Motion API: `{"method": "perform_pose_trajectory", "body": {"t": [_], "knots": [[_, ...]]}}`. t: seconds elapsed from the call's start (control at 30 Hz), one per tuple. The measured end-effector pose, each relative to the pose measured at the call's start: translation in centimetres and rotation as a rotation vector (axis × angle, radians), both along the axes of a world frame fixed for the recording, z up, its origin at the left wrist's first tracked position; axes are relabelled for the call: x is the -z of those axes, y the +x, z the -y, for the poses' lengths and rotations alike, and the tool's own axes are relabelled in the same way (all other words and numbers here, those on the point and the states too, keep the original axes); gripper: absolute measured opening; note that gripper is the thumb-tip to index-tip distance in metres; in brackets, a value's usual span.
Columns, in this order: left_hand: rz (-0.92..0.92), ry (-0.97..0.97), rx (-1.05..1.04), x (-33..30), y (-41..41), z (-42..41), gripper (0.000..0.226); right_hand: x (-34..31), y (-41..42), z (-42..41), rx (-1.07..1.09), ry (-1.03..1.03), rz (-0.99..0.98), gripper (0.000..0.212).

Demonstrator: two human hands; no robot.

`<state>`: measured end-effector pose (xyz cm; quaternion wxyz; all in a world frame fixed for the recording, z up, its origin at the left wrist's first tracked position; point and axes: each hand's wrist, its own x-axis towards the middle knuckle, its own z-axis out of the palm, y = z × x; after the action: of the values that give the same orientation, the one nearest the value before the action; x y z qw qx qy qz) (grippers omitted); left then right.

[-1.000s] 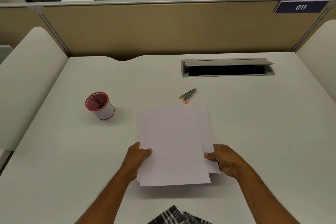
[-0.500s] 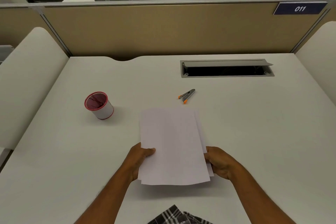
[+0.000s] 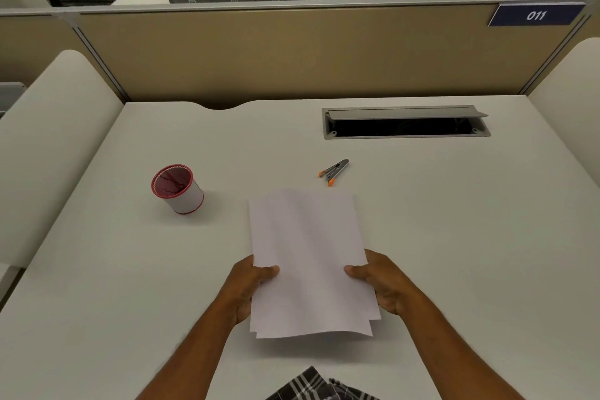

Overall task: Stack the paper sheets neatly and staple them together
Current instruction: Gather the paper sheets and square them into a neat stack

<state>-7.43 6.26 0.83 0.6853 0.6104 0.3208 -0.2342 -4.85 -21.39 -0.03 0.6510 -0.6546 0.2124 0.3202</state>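
A: Since a sec ago the sheets [image 3: 308, 263] slid together; the offset page on the right is mostly tucked in.

B: Squared yet?

A: Nearly. Near corners still stagger, so more tapping, I'd say. Nothing stapled.

B: Surface [image 3: 454, 237]?

A: Pale, in a partitioned cubicle w/ lockers behind. Cup [image 3: 177, 189] far left, stapler [image 3: 334, 169] just beyond the sheets.

B: Hands?

A: Left hand [image 3: 248, 286] & right hand [image 3: 380, 282] each pinch a side edge, thumbs on top.
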Motion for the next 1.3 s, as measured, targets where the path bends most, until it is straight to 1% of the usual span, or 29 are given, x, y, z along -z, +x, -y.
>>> {"method": "perform_pose_trajectory", "body": {"t": [0.1,0.2,0.3,0.4,0.5,0.57,0.63,0.7,0.8,0.9,0.93,1.0,1.13,1.3], "knots": [[0.065,0.059,-0.034,-0.2,0.6,-0.5,0.039,-0.2,0.2,0.3,-0.029,-0.094,0.048,0.039],[0.162,0.117,0.031,-0.9,1.3,-0.2,0.041,-1.1,0.2,0.6,-0.081,-0.140,0.107,0.039],[0.296,0.122,0.071,-2.0,1.8,0.4,0.049,-2.9,0.3,0.4,-0.022,-0.157,0.253,0.040],[0.449,0.203,0.105,-3.5,2.4,0.9,0.056,-4.9,0.7,-0.1,0.087,-0.170,0.421,0.038],[0.584,0.334,0.103,-5.3,3.2,2.1,0.044,-6.8,1.4,-0.5,0.240,-0.185,0.542,0.021],[0.642,0.362,0.049,-6.4,3.7,2.9,0.038,-8.0,2.0,-0.7,0.311,-0.172,0.603,0.013],[0.697,0.386,0.009,-7.4,4.1,3.5,0.034,-9.0,2.5,-0.9,0.336,-0.153,0.662,0.011],[0.749,0.404,0.000,-8.0,4.5,4.0,0.031,-9.5,2.8,-0.9,0.355,-0.134,0.695,0.014],[0.777,0.408,-0.010,-8.0,4.6,4.3,0.036,-9.1,3.0,-0.7,0.352,-0.132,0.678,0.016],[0.770,0.431,-0.043,-7.0,4.1,4.2,0.048,-8.2,2.9,-0.7,0.337,-0.159,0.656,0.030],[0.763,0.436,-0.052,-6.7,4.0,4.3,0.052,-8.0,2.8,-0.7,0.322,-0.168,0.661,0.031],[0.743,0.439,-0.068,-6.3,3.7,4.5,0.051,-7.8,2.6,-1.0,0.299,-0.167,0.674,0.028],[0.746,0.433,-0.098,-6.4,3.7,5.4,0.044,-8.0,2.7,-1.9,0.336,-0.120,0.672,0.031],[0.833,0.393,-0.175,-7.6,4.4,5.9,0.051,-9.0,3.5,-1.9,0.370,-0.044,0.716,0.038]]}}
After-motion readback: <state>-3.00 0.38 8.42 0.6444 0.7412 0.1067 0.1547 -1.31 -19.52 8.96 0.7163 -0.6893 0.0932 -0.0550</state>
